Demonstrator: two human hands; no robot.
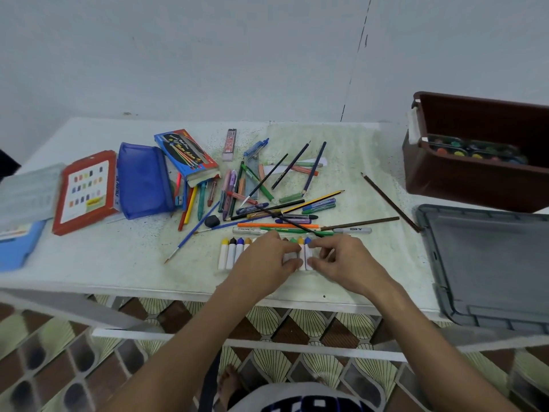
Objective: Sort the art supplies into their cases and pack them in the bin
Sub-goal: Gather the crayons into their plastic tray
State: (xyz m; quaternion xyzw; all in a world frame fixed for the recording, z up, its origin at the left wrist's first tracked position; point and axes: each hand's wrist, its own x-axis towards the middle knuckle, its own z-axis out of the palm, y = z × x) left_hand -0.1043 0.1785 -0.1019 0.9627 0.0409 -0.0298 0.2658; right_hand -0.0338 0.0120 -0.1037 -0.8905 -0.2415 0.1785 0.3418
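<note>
**Both hands on the crayon row at the worktop's near edge**

Both forearms reach forward from the bottom of the view and meet over a row of crayons [234, 255] lying side by side, tips pointing away, near the front edge of the worktop [89, 272]. The left hand [264, 263] lies palm down across the middle of the row, its fingers curled so that thumb and fingertips pinch the white barrels at its right end. The right hand [341, 263] comes in from the right, palm down, wrist slightly raised, its bent fingers [322, 257] pinching the last crayon, the blue-tipped one, where the two hands almost touch.

Just beyond the row lies a loose pile of pencils [276, 191], pens and brushes. To the left of the pile sit a blue pouch [142, 179], a red case [86, 191] and a blue box [185, 154] propped on the pencils. At the far right stands the brown bin [475, 179], a paint set [475, 150] inside it, and the grey lid [490, 263] lies flat nearer the front.
</note>
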